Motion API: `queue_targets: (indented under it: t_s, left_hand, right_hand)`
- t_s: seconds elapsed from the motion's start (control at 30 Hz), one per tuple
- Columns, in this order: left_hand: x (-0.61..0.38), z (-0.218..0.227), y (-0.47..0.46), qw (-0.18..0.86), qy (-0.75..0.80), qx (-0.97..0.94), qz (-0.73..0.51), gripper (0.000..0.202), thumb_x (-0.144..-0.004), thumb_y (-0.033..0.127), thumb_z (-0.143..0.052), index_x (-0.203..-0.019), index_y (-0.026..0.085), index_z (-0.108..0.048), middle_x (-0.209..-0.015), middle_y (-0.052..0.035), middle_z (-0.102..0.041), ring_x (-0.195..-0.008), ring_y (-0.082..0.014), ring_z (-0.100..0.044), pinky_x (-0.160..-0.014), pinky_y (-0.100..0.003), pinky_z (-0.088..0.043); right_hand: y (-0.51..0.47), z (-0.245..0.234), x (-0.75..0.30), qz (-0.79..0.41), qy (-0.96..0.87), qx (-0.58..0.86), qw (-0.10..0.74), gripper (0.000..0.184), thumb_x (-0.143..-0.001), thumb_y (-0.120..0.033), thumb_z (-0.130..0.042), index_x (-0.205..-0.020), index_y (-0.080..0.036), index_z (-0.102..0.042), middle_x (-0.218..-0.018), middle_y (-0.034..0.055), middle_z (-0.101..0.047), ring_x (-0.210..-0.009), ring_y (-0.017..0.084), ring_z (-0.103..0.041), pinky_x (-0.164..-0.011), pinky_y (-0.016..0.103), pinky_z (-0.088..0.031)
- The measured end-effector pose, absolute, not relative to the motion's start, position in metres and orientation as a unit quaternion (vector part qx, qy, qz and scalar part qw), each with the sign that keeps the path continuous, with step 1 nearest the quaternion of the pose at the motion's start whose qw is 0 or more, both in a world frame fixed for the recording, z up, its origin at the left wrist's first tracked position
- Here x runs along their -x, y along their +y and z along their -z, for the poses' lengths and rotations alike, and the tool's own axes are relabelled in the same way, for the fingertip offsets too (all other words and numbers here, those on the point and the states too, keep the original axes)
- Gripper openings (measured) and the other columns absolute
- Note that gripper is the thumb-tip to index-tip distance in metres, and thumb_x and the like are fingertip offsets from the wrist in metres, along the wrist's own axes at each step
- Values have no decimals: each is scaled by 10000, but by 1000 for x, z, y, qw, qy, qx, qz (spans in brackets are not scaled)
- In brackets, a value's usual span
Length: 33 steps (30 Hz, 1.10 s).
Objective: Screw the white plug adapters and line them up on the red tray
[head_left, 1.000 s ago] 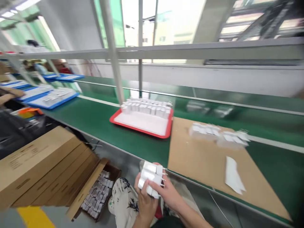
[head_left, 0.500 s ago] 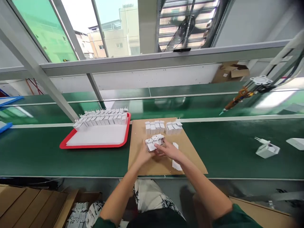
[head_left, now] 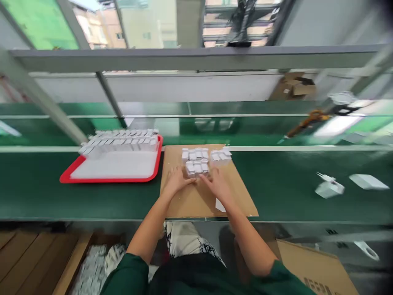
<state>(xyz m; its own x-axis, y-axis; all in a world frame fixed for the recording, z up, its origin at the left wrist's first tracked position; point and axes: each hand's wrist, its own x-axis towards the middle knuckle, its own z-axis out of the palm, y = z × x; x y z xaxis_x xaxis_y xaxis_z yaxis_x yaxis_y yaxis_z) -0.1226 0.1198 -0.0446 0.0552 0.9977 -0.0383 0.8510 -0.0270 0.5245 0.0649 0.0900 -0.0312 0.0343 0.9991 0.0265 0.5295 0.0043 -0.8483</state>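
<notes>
A cluster of small white plug adapters (head_left: 197, 167) rests on a brown cardboard sheet (head_left: 202, 200) on the green belt. My left hand (head_left: 176, 180) touches the cluster's left side and my right hand (head_left: 216, 183) its right side, fingers spread flat against the adapters. Two more rows of white adapters (head_left: 205, 155) stand just behind them on the cardboard. A white slip of paper (head_left: 220, 205) lies under my right wrist. The picture is blurred by head motion.
A red tray (head_left: 111, 179) with a row of white adapters along its far edge sits left of the cardboard. Loose white parts (head_left: 330, 187) lie on the belt at right. Cardboard boxes stand below the belt's edge, one at left holding several adapters.
My hands carried a handful of adapters up from my lap to the cardboard and set them down in front of the rows there. The view swung from left to straight ahead.
</notes>
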Motion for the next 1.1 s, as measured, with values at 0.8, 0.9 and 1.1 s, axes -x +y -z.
queue_targets:
  t_s: [0.8,0.9,1.1]
  left_hand:
    - [597,372,-200,256,574,429,-649,353,-940,334,-573,-1269,207,-554,-1407,-134,-570,-1328,-282,-532,-1083,-474,-436]
    - [639,386,-204,190,561,417,-689,458,-932,320,-554,-1380,292,-463,-1485,-48,-536,-1363,-185,-524,-1111,-355,-416]
    - [671,380,-220,94,455,369,-805,571,-845,242,-617,-1394,259,-463,-1509,-86,-534,-1356,-233,-554,-1095,-381,-459]
  right_hand:
    - [-53,461,474,-280,-928,33,-243,425,-945,-390,-625,-1310,-181,-571,-1359,118,-579,-1201,258,-600,-1007,505,-542]
    - [-52,535,539,-247,-935,16,-253,456,-942,-393,-627,-1343,-189,-551,-1406,123,-547,-1246,276,-573,-1034,527,-522]
    - [-53,633,628,-194,-950,-28,-244,515,-933,-393,-637,-1396,-205,-514,-1514,129,-455,-1367,322,-476,-1121,601,-432]
